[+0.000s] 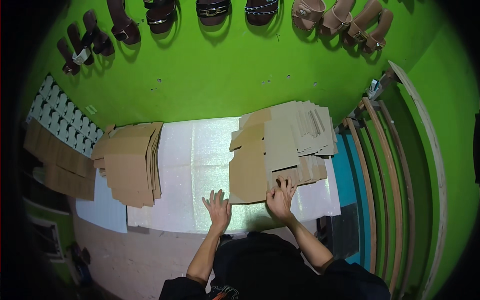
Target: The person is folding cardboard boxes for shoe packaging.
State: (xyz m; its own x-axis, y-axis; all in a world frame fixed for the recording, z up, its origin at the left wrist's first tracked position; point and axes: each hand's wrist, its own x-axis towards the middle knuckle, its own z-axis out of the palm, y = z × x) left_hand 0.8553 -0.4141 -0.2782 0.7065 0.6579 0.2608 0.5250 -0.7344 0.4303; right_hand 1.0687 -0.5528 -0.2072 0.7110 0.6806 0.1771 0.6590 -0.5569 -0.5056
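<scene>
Green wall [225, 75] carries brown leather sandals [212, 11] along its top. Below, a white glittery work sheet [195, 165] bears two stacks of flat brown cardboard blanks [280, 145], [130, 165]. Right hand [280, 197] grips the right stack's near edge; left hand [217, 207] lies flat, fingers spread, on the sheet.

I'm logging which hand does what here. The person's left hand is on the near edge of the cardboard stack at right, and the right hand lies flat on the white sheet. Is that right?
Not quite: the hands are swapped. In the head view, the right hand is on the near edge of the right cardboard stack, while the left hand lies flat on the white sheet.
</scene>
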